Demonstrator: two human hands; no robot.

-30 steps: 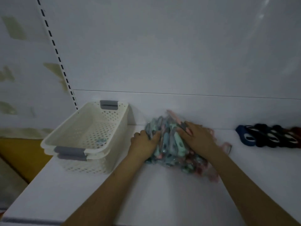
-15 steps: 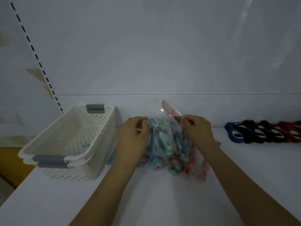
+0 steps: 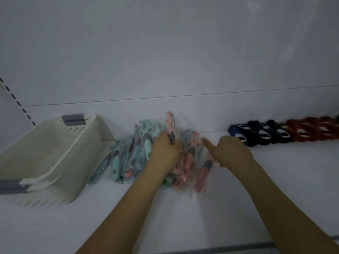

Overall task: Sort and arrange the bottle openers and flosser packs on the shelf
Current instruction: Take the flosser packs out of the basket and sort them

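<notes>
Resting surface: white shelf (image 3: 183,222), smooth and matte, grey strip along its near edge.
Forearms: two bare forearms reach in from the near edge toward the middle of the shelf.
Basket: cream plastic basket (image 3: 60,158) at the left, perforated walls, grey handle inserts; appears nested in a second one.
Packs: heap of clear crinkled plastic packs (image 3: 132,158) lying on the shelf between basket and openers; teal contents to the left, pink to the right, with dark grey grips.
Left hand: left hand (image 3: 166,153) on the heap, fingers curled around one pink pack (image 3: 171,125) that stands upright above the rest.
Right hand: right hand (image 3: 232,153) just right of the heap, thumb stuck out toward the packs, fingers folded under; whether it holds anything cannot be told.
Openers: row of oval-looped openers (image 3: 275,134) along the back right, overlapping; blue first, then black, then red.
Back wall: plain white panel (image 3: 165,61), one thin horizontal seam.
</notes>
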